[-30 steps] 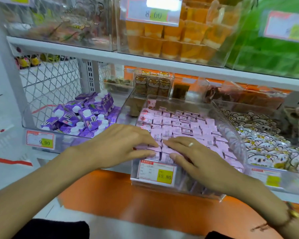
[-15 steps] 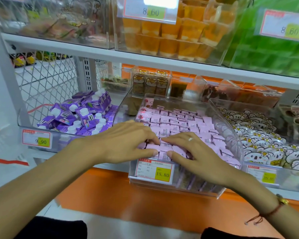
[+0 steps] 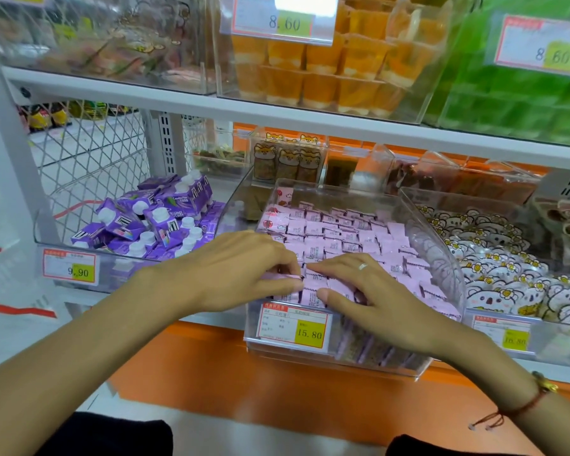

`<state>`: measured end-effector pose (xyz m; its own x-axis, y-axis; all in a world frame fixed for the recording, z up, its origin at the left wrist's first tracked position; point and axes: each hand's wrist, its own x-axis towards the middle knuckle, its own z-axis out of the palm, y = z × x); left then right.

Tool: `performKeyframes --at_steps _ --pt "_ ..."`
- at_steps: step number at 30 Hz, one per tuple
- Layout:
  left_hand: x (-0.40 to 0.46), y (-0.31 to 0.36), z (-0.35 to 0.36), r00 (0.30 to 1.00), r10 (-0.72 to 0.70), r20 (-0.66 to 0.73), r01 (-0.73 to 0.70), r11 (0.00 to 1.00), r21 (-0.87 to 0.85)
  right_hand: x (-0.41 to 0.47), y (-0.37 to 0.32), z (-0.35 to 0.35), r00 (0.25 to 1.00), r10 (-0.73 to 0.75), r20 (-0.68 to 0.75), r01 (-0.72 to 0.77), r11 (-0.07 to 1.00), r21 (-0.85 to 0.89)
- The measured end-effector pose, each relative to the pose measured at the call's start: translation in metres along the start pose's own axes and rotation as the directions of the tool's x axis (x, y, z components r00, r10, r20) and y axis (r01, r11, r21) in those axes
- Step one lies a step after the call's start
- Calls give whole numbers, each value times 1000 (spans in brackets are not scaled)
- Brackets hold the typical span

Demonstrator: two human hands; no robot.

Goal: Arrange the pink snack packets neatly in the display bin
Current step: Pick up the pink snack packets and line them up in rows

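Head view: pink packets rowed in clear bin; left hand pinching packet, right hand flat.

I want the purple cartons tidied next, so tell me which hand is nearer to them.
Left. The left hand rests at the pink packet bin's front left corner, right beside the purple cartons. The right hand lies farther right, over the pink packets.
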<state>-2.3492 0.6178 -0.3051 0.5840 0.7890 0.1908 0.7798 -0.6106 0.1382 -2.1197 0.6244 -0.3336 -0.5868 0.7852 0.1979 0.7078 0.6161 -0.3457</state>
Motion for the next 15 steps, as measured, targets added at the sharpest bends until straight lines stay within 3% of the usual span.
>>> performKeyframes --at_steps 3,5,9,12,15 --pt "1 -4 -3 995 10 101 -5 999 -50 0 1 0 1000 3 5 -3 1000 5" --pt "4 -4 -1 997 7 80 0 996 -87 -1 1 0 1000 3 8 -3 1000 5" --pt "6 -2 7 994 -10 -105 -2 993 -114 -1 0 0 1000 8 13 -8 1000 8" --pt "2 1 11 973 46 -224 -45 999 7 -1 0 -1 1000 13 15 -13 1000 1" --pt "-2 5 6 887 84 -454 -51 995 85 -1 0 0 1000 5 18 -5 1000 -6"
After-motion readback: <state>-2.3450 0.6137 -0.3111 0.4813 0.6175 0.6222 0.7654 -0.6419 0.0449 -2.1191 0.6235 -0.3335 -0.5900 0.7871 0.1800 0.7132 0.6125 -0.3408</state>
